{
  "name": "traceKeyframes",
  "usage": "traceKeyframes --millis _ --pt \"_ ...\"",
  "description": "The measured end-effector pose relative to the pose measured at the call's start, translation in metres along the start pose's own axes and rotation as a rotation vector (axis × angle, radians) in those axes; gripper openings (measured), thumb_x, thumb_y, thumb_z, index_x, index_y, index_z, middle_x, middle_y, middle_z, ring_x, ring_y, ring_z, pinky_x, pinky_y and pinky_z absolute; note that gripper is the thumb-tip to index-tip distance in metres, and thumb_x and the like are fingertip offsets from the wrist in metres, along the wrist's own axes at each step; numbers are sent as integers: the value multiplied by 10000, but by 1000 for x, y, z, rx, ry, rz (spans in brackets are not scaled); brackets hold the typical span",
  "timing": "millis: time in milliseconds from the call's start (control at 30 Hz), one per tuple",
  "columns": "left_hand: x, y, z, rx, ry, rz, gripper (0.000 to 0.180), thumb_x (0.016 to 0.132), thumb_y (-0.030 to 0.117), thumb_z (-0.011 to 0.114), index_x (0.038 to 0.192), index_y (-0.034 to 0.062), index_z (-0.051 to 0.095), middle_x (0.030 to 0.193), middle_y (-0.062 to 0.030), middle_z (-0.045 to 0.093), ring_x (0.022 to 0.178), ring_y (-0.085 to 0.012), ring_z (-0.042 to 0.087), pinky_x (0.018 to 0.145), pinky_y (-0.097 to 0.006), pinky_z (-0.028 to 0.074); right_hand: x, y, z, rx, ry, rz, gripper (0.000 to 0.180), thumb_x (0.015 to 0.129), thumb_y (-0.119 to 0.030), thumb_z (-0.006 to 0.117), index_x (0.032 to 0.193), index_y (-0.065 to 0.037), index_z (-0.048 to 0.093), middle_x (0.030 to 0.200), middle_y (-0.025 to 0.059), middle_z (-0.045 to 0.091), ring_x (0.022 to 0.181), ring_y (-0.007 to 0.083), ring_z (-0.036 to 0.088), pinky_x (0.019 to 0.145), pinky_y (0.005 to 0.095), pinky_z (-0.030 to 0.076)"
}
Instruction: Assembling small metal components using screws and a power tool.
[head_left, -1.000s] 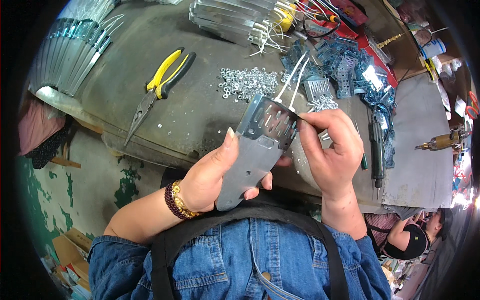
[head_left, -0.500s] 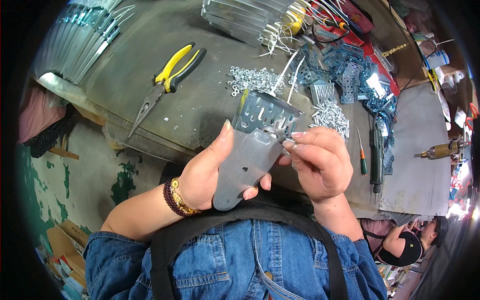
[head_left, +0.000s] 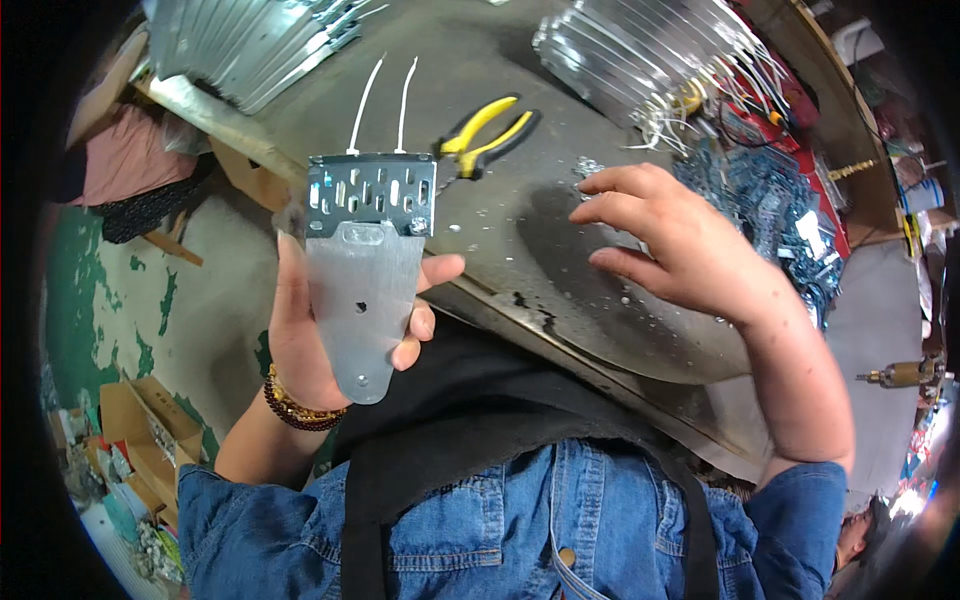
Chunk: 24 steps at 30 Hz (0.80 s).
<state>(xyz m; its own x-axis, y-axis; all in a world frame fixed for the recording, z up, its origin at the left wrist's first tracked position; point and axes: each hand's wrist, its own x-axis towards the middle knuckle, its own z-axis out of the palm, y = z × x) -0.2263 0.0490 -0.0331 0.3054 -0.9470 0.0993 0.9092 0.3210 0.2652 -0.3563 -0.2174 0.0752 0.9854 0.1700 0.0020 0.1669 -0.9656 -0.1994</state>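
A tapered grey metal plate [head_left: 362,275] is held in my left hand [head_left: 300,345], fingers wrapped round its two edges. Fixed to its wide upper end is a dark slotted metal bracket [head_left: 372,190], with a small bright fastener at its lower right corner. Two white wires [head_left: 364,105] stick up from the bracket's far edge. Away to the right, my right hand [head_left: 665,235] hovers over the table with fingers apart, and nothing shows in it. Its fingertips are near a pile of small metal nuts [head_left: 587,166], mostly hidden behind the hand.
Yellow-and-black pliers [head_left: 490,140] lie on the metal table [head_left: 470,60], partly behind the bracket. Stacked metal plates with wires [head_left: 640,55] stand far right, more plates [head_left: 250,50] far left. Blue-wrapped brackets [head_left: 780,195] are heaped beyond my right hand. A cardboard box [head_left: 160,420] sits lower left.
My right hand has let go of the work at the bracket and moved out toward the nuts, its fingers opening. My left hand has carried the plate leftward. The whole view has shifted.
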Motion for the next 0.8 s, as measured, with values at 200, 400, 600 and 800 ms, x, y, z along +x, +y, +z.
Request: traceKeyframes --millis 200,400,600,800 --pt "-14 1 -9 -41 141 9 827 899 668 318 1455 65 216 1386 -364 301 955 -376 577 698 -414 545 83 22 23 -180 191 -226 305 764 -197 705 1015 -60 598 1133 114 576 1087 293 537 950 386 431" --pt "-8 11 -5 -14 119 -9 801 906 668 275 1428 61 273 1324 -340 399 962 -389 620 676 -393 570 100 53 42 -144 157 -302 346 742 -230 723 1000 -48 580 1106 139 572 1062 310 541 929 400 433" --pt "-4 11 -9 21 184 -12 792 903 678 254 1380 55 360 1222 -298 525 917 -344 653 642 -358 578 40 36 12 -184 312 27 291 811 -203 658 1001 -13 545 994 152 580 911 332 569 815 401 465" --pt "6 -2 -6 -82 335 -52 756 916 655 251 1370 66 389 1203 -316 530 863 -359 661 639 -396 587 -2 -17 29 263 240 297 326 836 -216 666 1069 -32 531 963 166 599 881 342 596 769 390 480"
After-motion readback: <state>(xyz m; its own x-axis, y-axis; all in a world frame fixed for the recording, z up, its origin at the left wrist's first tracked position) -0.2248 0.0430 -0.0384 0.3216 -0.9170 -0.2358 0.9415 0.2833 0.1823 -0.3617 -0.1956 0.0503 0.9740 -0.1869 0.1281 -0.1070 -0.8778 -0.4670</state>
